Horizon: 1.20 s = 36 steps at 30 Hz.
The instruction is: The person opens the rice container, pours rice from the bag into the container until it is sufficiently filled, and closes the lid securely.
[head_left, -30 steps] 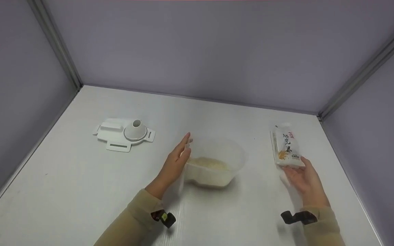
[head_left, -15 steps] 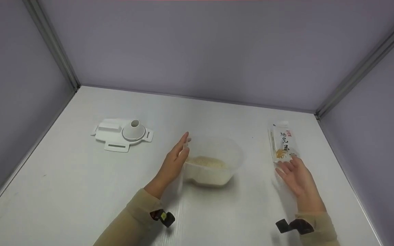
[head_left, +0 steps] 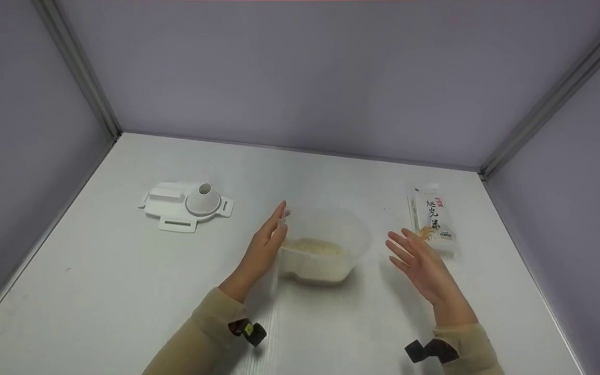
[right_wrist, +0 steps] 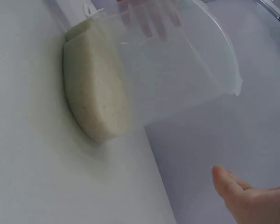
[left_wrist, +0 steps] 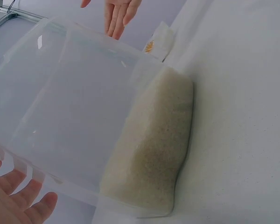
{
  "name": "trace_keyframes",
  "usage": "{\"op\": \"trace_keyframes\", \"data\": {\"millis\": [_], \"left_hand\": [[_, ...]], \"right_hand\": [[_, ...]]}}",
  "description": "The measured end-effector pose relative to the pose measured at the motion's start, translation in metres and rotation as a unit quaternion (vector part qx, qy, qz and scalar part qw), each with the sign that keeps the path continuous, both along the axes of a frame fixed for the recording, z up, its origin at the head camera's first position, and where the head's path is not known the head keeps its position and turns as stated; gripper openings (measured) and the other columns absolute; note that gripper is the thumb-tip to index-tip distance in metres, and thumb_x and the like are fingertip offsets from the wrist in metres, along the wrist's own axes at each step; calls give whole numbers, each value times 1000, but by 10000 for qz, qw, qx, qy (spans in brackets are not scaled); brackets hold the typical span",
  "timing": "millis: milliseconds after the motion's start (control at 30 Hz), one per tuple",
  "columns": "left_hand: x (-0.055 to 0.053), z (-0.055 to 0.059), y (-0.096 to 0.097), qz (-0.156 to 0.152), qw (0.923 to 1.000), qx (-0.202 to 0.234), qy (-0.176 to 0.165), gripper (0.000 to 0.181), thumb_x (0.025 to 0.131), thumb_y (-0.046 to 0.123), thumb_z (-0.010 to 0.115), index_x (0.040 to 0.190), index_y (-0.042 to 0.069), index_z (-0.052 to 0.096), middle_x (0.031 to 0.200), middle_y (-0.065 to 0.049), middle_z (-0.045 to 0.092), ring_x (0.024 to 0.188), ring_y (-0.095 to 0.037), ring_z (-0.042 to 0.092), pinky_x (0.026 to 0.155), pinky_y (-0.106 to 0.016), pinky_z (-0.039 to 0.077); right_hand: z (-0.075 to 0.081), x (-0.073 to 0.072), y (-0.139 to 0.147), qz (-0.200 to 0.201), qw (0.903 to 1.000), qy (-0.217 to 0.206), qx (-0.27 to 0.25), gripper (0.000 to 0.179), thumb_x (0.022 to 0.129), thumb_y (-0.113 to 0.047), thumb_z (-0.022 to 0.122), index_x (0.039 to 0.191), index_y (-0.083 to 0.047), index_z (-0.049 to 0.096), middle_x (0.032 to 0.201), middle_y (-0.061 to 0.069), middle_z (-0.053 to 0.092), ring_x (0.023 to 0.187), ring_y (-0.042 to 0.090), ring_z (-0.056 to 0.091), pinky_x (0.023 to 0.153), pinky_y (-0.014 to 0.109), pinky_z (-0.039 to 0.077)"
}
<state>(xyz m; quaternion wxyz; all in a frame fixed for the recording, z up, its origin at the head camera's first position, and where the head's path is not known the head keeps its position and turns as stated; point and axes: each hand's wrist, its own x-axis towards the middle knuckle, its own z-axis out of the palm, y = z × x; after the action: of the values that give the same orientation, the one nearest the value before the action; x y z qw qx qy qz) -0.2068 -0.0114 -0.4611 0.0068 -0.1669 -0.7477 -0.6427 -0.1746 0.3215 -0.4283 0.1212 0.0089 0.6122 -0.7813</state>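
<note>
In the head view a clear plastic container (head_left: 354, 232) stands upright mid-table, its bottom part filled with rice (head_left: 316, 248). My left hand (head_left: 259, 255) rests against its left wall with fingers extended; through the clear plastic its fingers (right_wrist: 147, 21) show in the right wrist view. My right hand (head_left: 426, 271) hovers to the right of the container, apart from it, fingers spread and holding nothing. Just behind that hand lies a white printed bag of rice (head_left: 443, 219), flat on the table and partly covered by the hand in this view.
A white lid-like part (head_left: 170, 205) with slotted tabs and a cone-shaped spout (head_left: 203, 202) lies at the left of the white table (head_left: 97, 291). Grey panels (head_left: 300, 78) close off the back and both sides.
My right hand has let go of the bag's near end and moved left toward the container. The bag now lies on the table. My left hand stays at the container's wall.
</note>
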Motion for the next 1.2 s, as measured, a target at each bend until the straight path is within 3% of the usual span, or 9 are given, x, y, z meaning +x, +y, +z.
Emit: {"op": "trace_keyframes", "data": {"millis": [300,567,733,900,1200], "left_hand": [[-1,0,0,-7,10000,43,30,52,102,32,35,150,17,20,146,-13,34,136,-25,25,108,-49,21],[0,0,1,15,10000,-1,30,51,102,29,36,149,17,21,146,-12,35,137,-23,25,108,-47,22],[-1,1,0,27,10000,2,39,49,102,21,35,149,17,22,146,-13,35,136,-24,26,109,-47,21],[-1,1,0,21,10000,52,73,49,103,23,35,149,15,22,145,-12,36,136,-25,26,109,-48,20],[-1,-2,0,-32,10000,52,46,52,102,34,35,150,20,20,146,-10,34,136,-20,25,109,-43,22]], "right_hand": [[1,-1,-36,347,9913,547,1148,60,100,-18,42,148,-3,9,150,19,21,136,31,25,107,44,26],[-3,-5,-58,364,9548,1222,2686,76,93,-20,58,150,-10,9,153,11,16,137,37,19,107,49,24],[-5,-7,-66,378,9524,1312,2726,77,93,-22,59,150,-12,9,153,12,17,136,32,24,107,48,25],[-8,-9,-67,479,9547,1493,2529,81,90,-14,62,150,-12,7,153,12,19,137,28,24,107,48,24],[-9,-12,-71,482,9324,1685,3161,98,82,-19,73,150,-14,2,152,8,22,136,25,27,107,49,24]]}}
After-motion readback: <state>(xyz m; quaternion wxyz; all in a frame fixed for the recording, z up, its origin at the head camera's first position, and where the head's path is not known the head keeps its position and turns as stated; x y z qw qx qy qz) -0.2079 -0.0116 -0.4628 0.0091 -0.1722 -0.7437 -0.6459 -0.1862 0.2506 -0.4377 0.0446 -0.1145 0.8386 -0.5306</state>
